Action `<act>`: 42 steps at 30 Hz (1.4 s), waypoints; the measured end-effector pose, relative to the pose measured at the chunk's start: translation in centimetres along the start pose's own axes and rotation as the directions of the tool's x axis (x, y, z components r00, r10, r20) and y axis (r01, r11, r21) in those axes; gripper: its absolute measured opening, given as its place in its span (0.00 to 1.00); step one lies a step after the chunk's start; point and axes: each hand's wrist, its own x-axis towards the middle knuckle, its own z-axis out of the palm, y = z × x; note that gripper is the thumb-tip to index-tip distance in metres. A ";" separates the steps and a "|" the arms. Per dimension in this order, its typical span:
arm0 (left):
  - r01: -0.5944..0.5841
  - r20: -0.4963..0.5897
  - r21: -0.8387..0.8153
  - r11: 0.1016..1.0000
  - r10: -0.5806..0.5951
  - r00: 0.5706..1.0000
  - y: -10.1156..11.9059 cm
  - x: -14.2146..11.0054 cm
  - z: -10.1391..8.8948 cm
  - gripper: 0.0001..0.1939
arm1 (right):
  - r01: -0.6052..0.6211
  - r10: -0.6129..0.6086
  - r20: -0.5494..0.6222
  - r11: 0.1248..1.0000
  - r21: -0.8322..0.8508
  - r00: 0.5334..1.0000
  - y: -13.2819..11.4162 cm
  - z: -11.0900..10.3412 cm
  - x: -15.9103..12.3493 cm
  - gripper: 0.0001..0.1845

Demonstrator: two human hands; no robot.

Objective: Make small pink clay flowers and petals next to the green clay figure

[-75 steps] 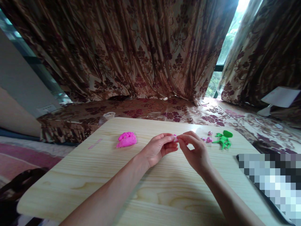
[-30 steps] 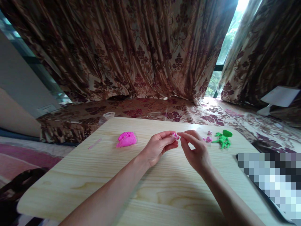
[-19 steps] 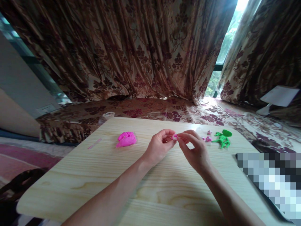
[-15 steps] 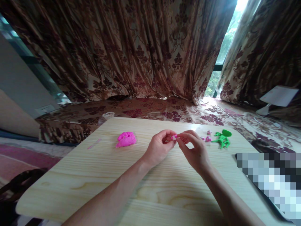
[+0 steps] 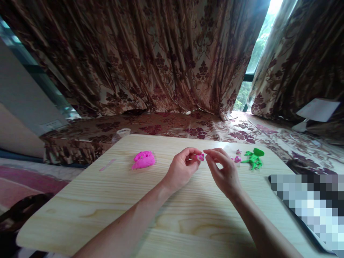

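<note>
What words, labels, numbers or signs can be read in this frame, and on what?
None can be read. The pixelated patch at the table's right edge is blurred out. The white sheet by the curtain shows no legible print. The pink clay lump, green clay figure and wooden table carry no text.

**Soft clay on pale wood, heavy cloth behind**

The pale wood-grain tabletop (image 5: 113, 200) looks smooth with a faint satin sheen, brightest near its far edge. The large bright pink clay lump (image 5: 144, 159) is matt, soft and creased; the tiny pink clay bit (image 5: 200, 156) pinched in the left hand (image 5: 180, 168) looks the same. The green clay figure (image 5: 254, 158) is matt too. The brown floral woven curtains (image 5: 161, 57) hang in slightly lustrous folds.
</note>
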 end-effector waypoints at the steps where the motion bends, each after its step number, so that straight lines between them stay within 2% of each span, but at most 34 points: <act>1: 0.000 0.004 -0.015 1.000 0.000 1.000 0.0 0.0 0.0 0.10 | 0.002 -0.002 0.009 1.000 0.003 1.000 0.0 0.1 0.0 0.10; 4: 0.022 0.008 -0.084 0.996 -0.022 1.000 0.3 0.0 0.0 0.10 | 0.003 -0.003 0.019 1.000 0.000 1.000 0.2 0.3 -0.1 0.08; 6: 0.093 0.025 -0.191 0.977 -0.089 0.996 0.7 0.0 -0.1 0.11 | -0.002 0.002 0.018 1.000 -0.002 1.000 0.3 0.3 -0.1 0.07; 9: 0.290 0.142 -0.402 0.869 -0.254 0.957 1.0 0.1 -0.5 0.13 | -0.015 0.015 0.001 1.000 -0.005 1.000 0.5 0.1 0.0 0.10; 11: 0.387 0.209 -0.476 0.789 -0.326 0.922 1.1 0.1 -0.8 0.13 | -0.015 0.015 -0.030 1.000 -0.018 0.999 0.7 0.0 0.0 0.13; 14: 0.429 0.240 -0.480 0.765 -0.356 0.903 1.0 0.0 -0.9 0.12 | 0.000 -0.001 -0.026 0.998 -0.060 1.000 1.0 0.1 -0.1 0.15; 17: 0.446 0.303 -0.453 0.771 -0.338 0.891 0.6 -0.2 -0.7 0.12 | -0.009 0.016 0.061 0.993 -0.115 0.998 1.3 0.4 -0.2 0.19; 19: 0.469 0.336 -0.485 0.738 -0.338 0.879 0.4 -0.3 -0.5 0.12 | -0.027 0.041 0.086 0.987 -0.161 0.995 1.6 0.5 -0.3 0.20; 20: 0.489 0.352 -0.527 0.695 -0.345 0.870 0.4 -0.3 -0.4 0.12 | -0.027 0.044 0.087 0.981 -0.190 0.995 1.7 0.5 -0.3 0.20; 22: 0.541 0.412 -0.633 0.553 -0.351 0.841 0.6 0.0 -0.2 0.15 | 0.005 0.017 0.084 0.966 -0.258 0.996 1.8 0.6 -0.3 0.21; 24: 0.585 0.490 -0.712 0.390 -0.321 0.810 1.1 0.4 0.0 0.21 | 0.079 -0.047 0.104 0.943 -0.323 0.993 1.4 0.8 -0.4 0.21; 26: 0.603 0.533 -0.745 0.285 -0.290 0.795 1.9 0.7 0.2 0.24 | 0.148 -0.102 0.143 0.918 -0.368 0.985 0.3 1.3 -0.6 0.22; 28: 0.571 0.502 -0.782 0.248 -0.292 0.814 2.5 0.8 0.2 0.26 | 0.197 -0.133 0.189 0.905 -0.377 0.973 -1.4 1.9 -1.0 0.22; 32: 0.380 0.300 -0.886 0.267 -0.295 0.907 2.7 -0.8 0.5 0.27 | 0.249 -0.140 0.321 0.910 -0.331 0.937 -4.4 3.0 -1.3 0.23; 34: 0.368 0.294 -0.895 0.252 -0.287 0.912 2.5 -2.4 0.7 0.26 | 0.195 -0.068 0.328 0.907 -0.373 0.942 -4.9 3.0 -1.4 0.23; 37: 0.379 0.313 -0.891 0.251 -0.267 0.911 2.5 -4.8 0.7 0.25 | 0.063 0.072 0.257 0.876 -0.478 0.964 -5.4 2.4 -2.5 0.23; 39: 0.319 0.245 -0.900 0.296 -0.260 0.934 2.5 -5.8 0.7 0.25 | 0.085 0.054 0.274 0.878 -0.471 0.960 -6.3 2.1 -3.9 0.23; 41: 0.244 0.145 -0.904 0.351 -0.286 0.947 2.4 -6.5 0.9 0.26 | 0.177 -0.032 0.343 0.899 -0.401 0.939 -7.8 2.4 -5.2 0.23; 42: 0.248 0.135 -0.896 0.369 -0.305 0.943 2.3 -6.8 1.2 0.26 | 0.220 -0.076 0.371 0.906 -0.363 0.925 -8.5 2.7 -5.7 0.23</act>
